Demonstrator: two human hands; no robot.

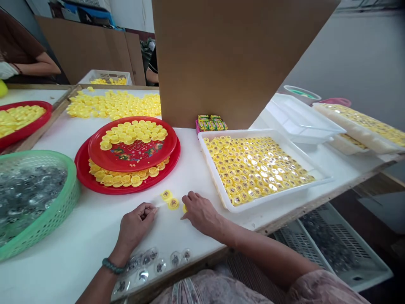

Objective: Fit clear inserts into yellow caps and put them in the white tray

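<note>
My left hand (136, 228) is closed in a pinch above the white table; whatever lies between its fingertips is too small to make out. My right hand (202, 214) has thumb and fingers around a yellow disc (185, 208), mostly hidden under them. Between the hands lie two more yellow discs, one (166, 194) slightly behind the other (173, 204), each with a dark printed middle. Near the front edge, by my left wrist, several clear domes (160, 265) with dark prints rest on the table.
Right of my hands stands a white tray (319, 179) filled with rows of domed yellow discs. Stacked red trays (136, 158) hold yellow pieces. A green basket (68, 202) of clear domes is at left. A cardboard panel (234, 63) rises behind. Another person's arm (41, 67) shows far left.
</note>
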